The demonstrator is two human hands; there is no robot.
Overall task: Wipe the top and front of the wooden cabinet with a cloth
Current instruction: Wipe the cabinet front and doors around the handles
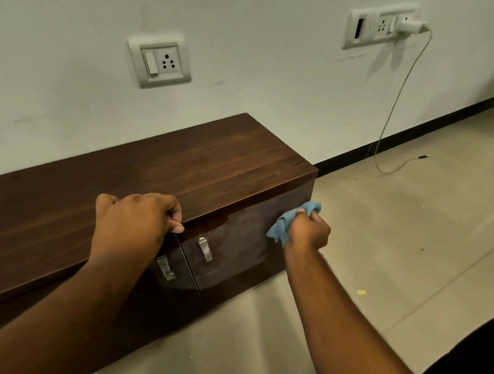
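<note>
A low dark wooden cabinet [177, 169] stands on the floor against the white wall, with two front doors and two metal handles [205, 249]. My left hand [134, 221] rests on the front edge of the top, fingers curled over the lip above the door seam. My right hand [306, 231] grips a bunched light blue cloth [285, 222] and presses it against the front of the right door, near its right end. The front panel is glossy and reflects light.
Two socket plates [162, 60] sit on the wall; a white charger [411, 26] is plugged into the right one, its cable [387, 155] trailing onto the tiled floor right of the cabinet. Small debris and a yellow scrap [361, 292] lie on the floor.
</note>
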